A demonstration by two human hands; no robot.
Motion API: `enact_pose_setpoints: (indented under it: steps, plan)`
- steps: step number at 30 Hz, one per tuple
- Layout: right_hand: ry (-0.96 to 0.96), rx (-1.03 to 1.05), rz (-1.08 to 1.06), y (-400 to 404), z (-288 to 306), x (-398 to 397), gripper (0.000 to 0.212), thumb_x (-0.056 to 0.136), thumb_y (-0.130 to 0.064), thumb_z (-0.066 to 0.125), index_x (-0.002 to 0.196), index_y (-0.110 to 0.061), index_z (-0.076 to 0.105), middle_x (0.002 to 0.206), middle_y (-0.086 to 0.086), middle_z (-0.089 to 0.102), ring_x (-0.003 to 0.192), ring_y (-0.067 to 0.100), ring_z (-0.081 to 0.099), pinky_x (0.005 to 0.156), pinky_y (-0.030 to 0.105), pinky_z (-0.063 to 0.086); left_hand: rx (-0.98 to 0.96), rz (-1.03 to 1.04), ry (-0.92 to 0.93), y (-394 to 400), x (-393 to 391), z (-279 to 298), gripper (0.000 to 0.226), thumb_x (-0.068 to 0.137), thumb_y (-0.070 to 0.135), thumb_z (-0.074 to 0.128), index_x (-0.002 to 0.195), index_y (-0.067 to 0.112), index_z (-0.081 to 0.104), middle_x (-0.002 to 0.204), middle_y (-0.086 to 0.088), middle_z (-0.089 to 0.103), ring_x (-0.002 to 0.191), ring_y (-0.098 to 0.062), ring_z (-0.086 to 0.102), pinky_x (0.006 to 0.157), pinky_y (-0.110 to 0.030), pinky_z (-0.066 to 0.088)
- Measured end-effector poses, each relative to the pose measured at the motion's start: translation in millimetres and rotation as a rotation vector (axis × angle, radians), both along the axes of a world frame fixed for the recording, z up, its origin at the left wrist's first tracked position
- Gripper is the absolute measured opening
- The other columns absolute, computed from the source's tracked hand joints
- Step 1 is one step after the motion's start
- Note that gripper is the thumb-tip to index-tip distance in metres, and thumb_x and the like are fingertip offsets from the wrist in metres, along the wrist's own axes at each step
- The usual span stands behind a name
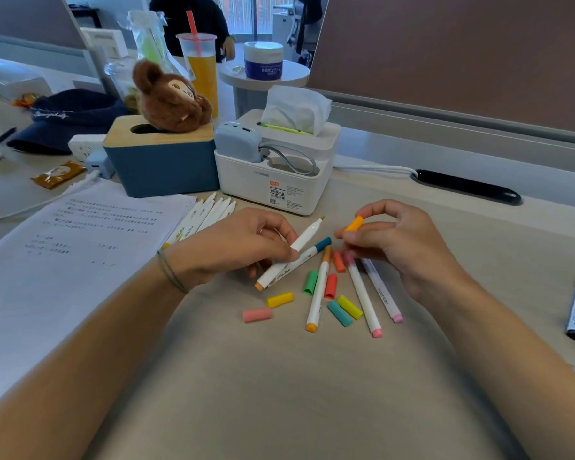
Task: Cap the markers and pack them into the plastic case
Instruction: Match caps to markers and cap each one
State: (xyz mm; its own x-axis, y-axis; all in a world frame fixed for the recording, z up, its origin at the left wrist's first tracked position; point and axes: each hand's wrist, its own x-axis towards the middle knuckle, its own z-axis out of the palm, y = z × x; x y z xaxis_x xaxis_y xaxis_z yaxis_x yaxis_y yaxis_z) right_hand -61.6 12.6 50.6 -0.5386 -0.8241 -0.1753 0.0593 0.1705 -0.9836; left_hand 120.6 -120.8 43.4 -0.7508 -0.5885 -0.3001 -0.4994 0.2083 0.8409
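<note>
Capping is underway: the left hand (246, 242) grips an uncapped marker (291, 252) above the desk (279, 393), the right hand (395, 240) pinches an orange cap (355, 223). Next, cap must meet tip squarely.

I see smooth plastic markers (362, 293), matt plastic caps (279, 299), printed paper sheets (63, 260), a plush toy (171, 97).
</note>
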Motion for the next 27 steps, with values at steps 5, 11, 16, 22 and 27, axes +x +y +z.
enact_pose_setpoints:
  steps: [5, 11, 16, 22, 27]
  plan:
    - [-0.1, -0.052, -0.081, -1.7, -1.2, -0.1, 0.024, 0.089, 0.002, 0.071, 0.11, -0.004, 0.062, 0.088, 0.012, 0.08, 0.079, 0.023, 0.078, 0.067, 0.026, 0.064, -0.009, -0.027, -0.013, 4.6, -0.7, -0.4, 0.013, 0.089, 0.019, 0.073, 0.101, 0.022, 0.07, 0.083, -0.007, 0.074, 0.06, -0.01, 0.063, 0.055, -0.02, 0.052]
    - [-0.095, -0.074, -0.031, -2.6, -0.7, 3.0, 0.021, 0.089, 0.001, 0.072, 0.107, -0.004, 0.063, 0.09, 0.015, 0.079, 0.081, 0.026, 0.078, 0.066, 0.027, 0.064, -0.014, -0.057, 0.004, 8.9, -2.4, 1.2, 0.014, 0.088, 0.016, 0.073, 0.101, 0.02, 0.07, 0.089, -0.016, 0.073, 0.055, -0.005, 0.062, 0.052, -0.016, 0.05]
    - [-0.003, -0.079, 0.012, -2.6, -0.1, 4.1, 0.021, 0.087, -0.001, 0.076, 0.103, -0.005, 0.063, 0.087, 0.018, 0.078, 0.078, 0.028, 0.078, 0.066, 0.031, 0.064, -0.03, -0.046, 0.038, 9.9, -2.6, 0.6, 0.015, 0.087, 0.018, 0.074, 0.101, 0.02, 0.071, 0.087, -0.014, 0.073, 0.059, -0.008, 0.062, 0.055, -0.017, 0.052]
    - [0.139, -0.1, 0.028, -1.8, -1.3, 10.0, 0.023, 0.087, -0.005, 0.077, 0.106, -0.008, 0.063, 0.083, 0.011, 0.079, 0.077, 0.028, 0.078, 0.075, 0.042, 0.065, -0.043, 0.008, 0.144, 14.5, -5.1, -1.9, 0.013, 0.084, 0.023, 0.078, 0.096, 0.021, 0.074, 0.077, -0.003, 0.073, 0.064, -0.014, 0.065, 0.058, -0.019, 0.053]
    - [0.279, -0.123, 0.054, -1.1, -8.0, 26.0, 0.046, 0.084, -0.009, 0.081, 0.118, -0.024, 0.053, 0.079, 0.006, 0.079, 0.072, 0.023, 0.077, 0.075, 0.042, 0.065, -0.065, 0.099, 0.282, 22.2, -8.7, -8.1, 0.02, 0.08, 0.022, 0.081, 0.091, 0.008, 0.073, 0.074, -0.007, 0.076, 0.062, -0.016, 0.068, 0.057, -0.022, 0.055]
